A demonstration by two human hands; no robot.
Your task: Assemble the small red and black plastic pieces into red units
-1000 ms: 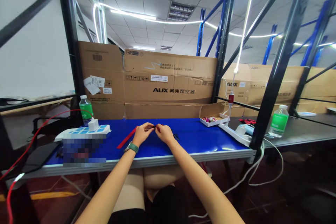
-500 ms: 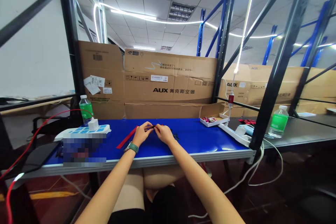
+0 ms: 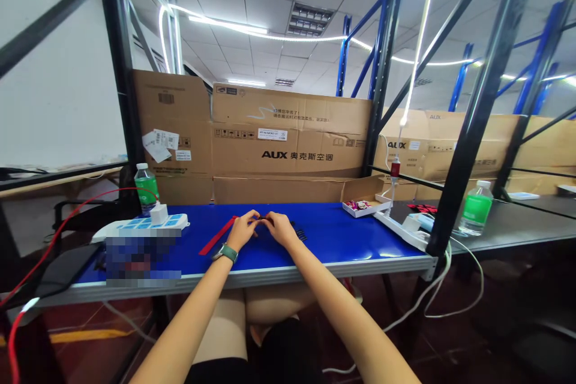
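Both hands meet above the middle of the blue tabletop, fingertips almost touching. Between them is a small dark piece, too small to name. My left hand, with a green-strapped watch on its wrist, pinches it from the left. From the other side my right hand pinches it with thumb and fingers. A flat red strip lies slantwise on the table beside my left hand. Several small black pieces lie in a row just right of my right hand, which partly hides them.
A white power strip and a green-labelled bottle stand at left. An open box of small wrapped items sits at the back right, beside another power strip. Cardboard walls the back; a dark rack post rises at right.
The fingers of both hands have shifted slightly around the small dark piece. The strip and the black pieces lie where they were.
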